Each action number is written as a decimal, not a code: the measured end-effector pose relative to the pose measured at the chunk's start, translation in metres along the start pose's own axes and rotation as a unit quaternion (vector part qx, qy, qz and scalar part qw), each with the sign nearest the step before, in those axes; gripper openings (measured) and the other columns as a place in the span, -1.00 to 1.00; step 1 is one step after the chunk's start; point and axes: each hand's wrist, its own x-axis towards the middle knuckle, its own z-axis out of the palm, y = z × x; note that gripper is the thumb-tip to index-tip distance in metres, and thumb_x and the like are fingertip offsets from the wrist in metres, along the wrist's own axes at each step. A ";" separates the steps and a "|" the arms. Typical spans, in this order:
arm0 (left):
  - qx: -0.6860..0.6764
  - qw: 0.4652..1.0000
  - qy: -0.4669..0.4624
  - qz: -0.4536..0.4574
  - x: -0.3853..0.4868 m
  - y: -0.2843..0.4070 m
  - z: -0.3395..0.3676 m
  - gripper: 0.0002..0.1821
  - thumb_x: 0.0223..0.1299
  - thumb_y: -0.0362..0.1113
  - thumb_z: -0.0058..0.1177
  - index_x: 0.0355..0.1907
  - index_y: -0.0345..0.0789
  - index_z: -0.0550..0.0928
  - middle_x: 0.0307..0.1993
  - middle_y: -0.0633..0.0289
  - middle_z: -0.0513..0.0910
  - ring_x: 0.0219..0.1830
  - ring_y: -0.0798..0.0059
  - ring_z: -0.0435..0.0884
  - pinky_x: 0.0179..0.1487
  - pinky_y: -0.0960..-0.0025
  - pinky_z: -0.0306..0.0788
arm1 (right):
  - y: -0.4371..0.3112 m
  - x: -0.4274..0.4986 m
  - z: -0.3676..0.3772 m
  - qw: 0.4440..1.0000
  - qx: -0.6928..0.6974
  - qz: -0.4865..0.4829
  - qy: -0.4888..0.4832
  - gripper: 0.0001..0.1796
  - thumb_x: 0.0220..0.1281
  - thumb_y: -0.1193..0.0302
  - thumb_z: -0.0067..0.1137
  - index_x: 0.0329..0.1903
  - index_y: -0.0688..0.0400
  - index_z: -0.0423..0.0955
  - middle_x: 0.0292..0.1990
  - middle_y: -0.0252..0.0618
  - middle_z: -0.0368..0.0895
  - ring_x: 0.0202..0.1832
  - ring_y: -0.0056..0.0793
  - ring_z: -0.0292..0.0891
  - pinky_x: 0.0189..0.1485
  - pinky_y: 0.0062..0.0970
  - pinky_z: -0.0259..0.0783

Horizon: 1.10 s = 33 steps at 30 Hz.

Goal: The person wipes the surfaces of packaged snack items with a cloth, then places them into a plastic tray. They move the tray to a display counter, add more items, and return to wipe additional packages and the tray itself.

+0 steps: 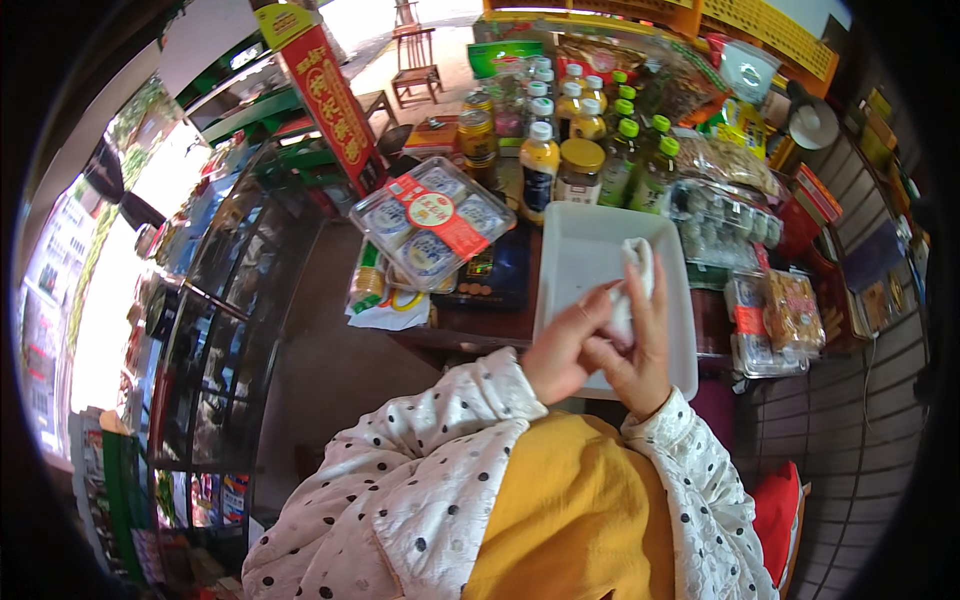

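Observation:
A white cloth (637,259), folded and twisted into a strip, stands up between my two hands over a white plastic tray (577,244). My left hand (562,349) pinches the cloth's lower part with thumb and fingers. My right hand (641,349) presses against it from the other side, its fingers stretched upward along the cloth. The hands touch each other, and part of the cloth is hidden behind the fingers. Under the hands, the tray lies on the dark wooden table (480,337), its near end reaching past the table's front edge.
A clear box of round packaged items (431,217) rests on a dark box (487,274) to the left. Behind the tray crowd drink bottles (540,169) and a yellow-lidded jar (580,172). Packaged snacks (795,311) sit at right. A glass display case (214,360) stands far left.

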 end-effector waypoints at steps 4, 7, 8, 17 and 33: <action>0.046 0.992 -0.109 -0.045 -0.003 0.008 -0.005 -0.23 0.37 0.08 -0.03 0.46 -0.28 0.08 0.29 0.28 0.34 0.29 0.42 0.36 0.28 0.20 0.31 | 0.001 0.001 0.002 0.969 0.204 0.137 0.034 -0.36 0.24 0.62 0.14 0.39 0.11 0.25 0.40 -0.01 0.06 0.29 -0.24 0.28 0.21 -0.41 0.35; 0.121 0.983 -0.136 -0.035 -0.012 0.019 0.000 -0.03 0.23 0.15 0.14 0.48 -0.31 0.00 0.31 0.20 0.30 0.32 0.35 0.32 0.27 0.15 0.33 | 0.009 -0.003 0.007 0.877 0.406 0.252 0.050 -0.52 0.35 0.68 -0.04 0.30 0.14 0.37 0.13 -0.18 0.39 -0.03 -0.49 0.49 -0.12 -0.51 0.54; 0.145 0.980 -0.134 -0.038 -0.014 0.022 -0.002 0.01 0.19 0.16 0.17 0.48 -0.31 -0.01 0.31 0.18 0.29 0.32 0.34 0.32 0.26 0.16 0.34 | 0.005 -0.003 0.005 0.857 0.435 0.275 0.033 -0.53 0.35 0.68 -0.05 0.29 0.15 0.38 0.06 -0.19 0.45 -0.06 -0.51 0.50 -0.11 -0.52 0.54; 0.502 0.858 0.076 0.070 -0.051 0.055 -0.044 -0.60 0.27 -0.33 0.16 0.11 -0.47 0.51 -0.14 0.19 0.66 -0.10 0.51 0.63 0.01 0.46 0.51 | 0.016 -0.015 0.018 0.878 0.399 0.266 0.011 -0.60 0.32 0.71 -0.07 0.17 0.21 0.49 -0.20 -0.27 0.54 -0.29 -0.57 0.46 -0.30 -0.55 0.50; 0.327 0.819 0.472 -0.003 -0.064 0.185 -0.195 -0.25 0.23 0.26 0.06 0.08 -0.45 0.42 -0.20 0.00 0.58 -0.35 0.33 0.69 -0.44 0.44 0.52 | 0.013 -0.014 -0.005 0.811 0.418 0.396 0.105 -0.46 0.23 0.79 -0.12 0.26 0.20 0.38 -0.21 -0.20 0.61 -0.28 -0.42 0.63 -0.28 -0.48 0.60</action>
